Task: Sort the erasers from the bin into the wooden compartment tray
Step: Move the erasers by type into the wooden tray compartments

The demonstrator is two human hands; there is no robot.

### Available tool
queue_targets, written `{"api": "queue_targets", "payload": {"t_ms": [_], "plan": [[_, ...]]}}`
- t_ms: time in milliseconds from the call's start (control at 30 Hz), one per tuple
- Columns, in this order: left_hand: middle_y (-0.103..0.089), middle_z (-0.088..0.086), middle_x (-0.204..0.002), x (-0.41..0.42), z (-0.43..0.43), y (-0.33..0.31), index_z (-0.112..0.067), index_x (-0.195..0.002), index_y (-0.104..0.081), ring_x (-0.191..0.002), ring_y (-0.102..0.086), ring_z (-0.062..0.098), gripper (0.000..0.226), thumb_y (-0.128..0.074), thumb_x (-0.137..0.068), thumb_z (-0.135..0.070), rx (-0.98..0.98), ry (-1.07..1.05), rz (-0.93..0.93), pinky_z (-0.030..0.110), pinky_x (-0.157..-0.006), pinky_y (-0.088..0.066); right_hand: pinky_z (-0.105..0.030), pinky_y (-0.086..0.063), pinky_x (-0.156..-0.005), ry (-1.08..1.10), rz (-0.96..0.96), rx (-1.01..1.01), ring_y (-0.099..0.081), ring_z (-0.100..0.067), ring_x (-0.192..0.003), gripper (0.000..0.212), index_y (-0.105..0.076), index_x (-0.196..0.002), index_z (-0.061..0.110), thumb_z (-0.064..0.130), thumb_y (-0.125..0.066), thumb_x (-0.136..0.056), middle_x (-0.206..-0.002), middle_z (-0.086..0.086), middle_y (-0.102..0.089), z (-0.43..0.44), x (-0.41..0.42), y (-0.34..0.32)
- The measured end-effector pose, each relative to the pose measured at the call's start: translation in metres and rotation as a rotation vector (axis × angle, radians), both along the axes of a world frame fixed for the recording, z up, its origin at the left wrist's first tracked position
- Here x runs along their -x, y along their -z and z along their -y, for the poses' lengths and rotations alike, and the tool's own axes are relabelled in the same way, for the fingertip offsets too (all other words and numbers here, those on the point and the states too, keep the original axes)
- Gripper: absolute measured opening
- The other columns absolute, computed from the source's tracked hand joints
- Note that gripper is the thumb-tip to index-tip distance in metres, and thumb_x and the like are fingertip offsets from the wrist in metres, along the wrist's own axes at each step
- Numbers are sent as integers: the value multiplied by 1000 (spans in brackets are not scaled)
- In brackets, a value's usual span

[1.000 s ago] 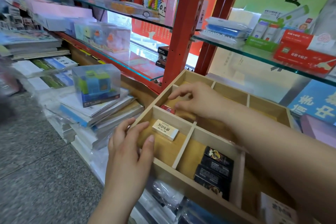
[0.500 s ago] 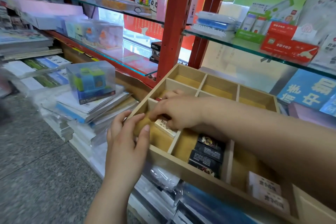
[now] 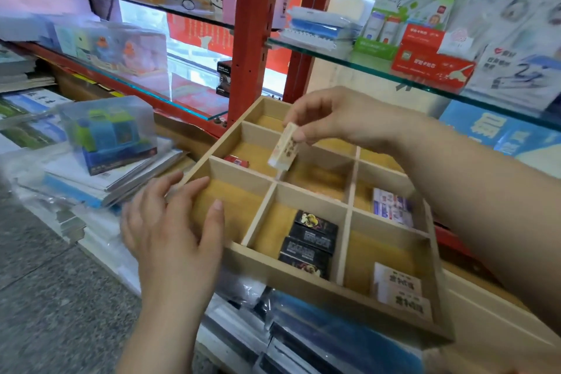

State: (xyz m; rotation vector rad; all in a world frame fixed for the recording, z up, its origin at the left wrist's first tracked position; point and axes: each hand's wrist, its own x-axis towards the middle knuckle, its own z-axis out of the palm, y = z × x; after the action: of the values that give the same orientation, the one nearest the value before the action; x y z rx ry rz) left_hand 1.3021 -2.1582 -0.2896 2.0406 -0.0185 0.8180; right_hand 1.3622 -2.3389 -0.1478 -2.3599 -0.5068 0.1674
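A person's right hand (image 3: pixel 343 120) pinches a single cream eraser (image 3: pixel 283 147) by its upper end between thumb and fingertips, holding it above the wooden compartment tray (image 3: pixel 303 279) in a stationery shop. The eraser hangs tilted, its long axis running from upper right, at the fingers, down to lower left. Its free end points into the tray over the divider between the left and centre compartments of the middle row, clear of the floor of both. The left hand (image 3: pixel 173 231) rests on the tray's near-left corner with fingers straight and relaxed, the thumb reaching over the near wall into the near-left compartment and gripping nothing. The tray shows three rows of three compartments, the far centre one hidden behind the right hand. One red eraser (image 3: pixel 236 161) lies alone in the middle-left compartment. Four black-wrapped erasers (image 3: pixel 309 241) lie side by side in the near-centre compartment, their long axes across it. Two white erasers (image 3: pixel 400 291) with dark print lie in the near-right compartment. Blue-and-white erasers (image 3: pixel 391 206) fill the middle-right one, too blurred to count. To the left, a clear plastic box (image 3: pixel 106 133) holding a blue and green toy sits on stacked books beneath a glass shelf (image 3: pixel 145 91), beside a red shelf post (image 3: pixel 252 39).
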Motion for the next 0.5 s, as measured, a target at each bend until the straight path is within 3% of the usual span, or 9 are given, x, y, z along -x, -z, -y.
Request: {"api": "queue_targets", "payload": {"t_ms": [67,200,333,500], "plan": [[-49,-1,-110,8,13,-7,-10,-100,-66,-112,-33,17,45,-40,-78,-39,-4,52,101,54,-102,-26,-11,-48,-68,25,3,-18,-58,2,-72,21,-64,-81,24,3,-61,-79,-75,11,-65,22,18,-13],[-49,-11,-101,21,49,-10,-14,-95,-67,-103,-43,15,34,-43,-81,-33,-103,226,224,44,-100,-27,-2,-43,-66,-8,-63,306,-57,12,-64,20,-67,-81,26,6,-66,-77,-62,24,-65,54,53,-10],[-57,-13,-95,26,76,-5,-18,-93,-66,-97,-46,10,31,-43,-81,-34,-214,381,235,46,-95,-38,-6,-37,-59,-14,-38,593,-51,3,-61,19,-69,-95,22,11,-63,-81,-74,13,-63,68,72,13],[-67,-6,-89,27,80,-2,-20,-90,-68,-92,-46,8,32,-41,-79,-33,-320,349,209,30,-90,-35,-29,-45,-88,-24,-39,734,-56,-11,-90,24,-68,-104,20,12,-58,-84,-106,0,-66,73,80,36]]}}
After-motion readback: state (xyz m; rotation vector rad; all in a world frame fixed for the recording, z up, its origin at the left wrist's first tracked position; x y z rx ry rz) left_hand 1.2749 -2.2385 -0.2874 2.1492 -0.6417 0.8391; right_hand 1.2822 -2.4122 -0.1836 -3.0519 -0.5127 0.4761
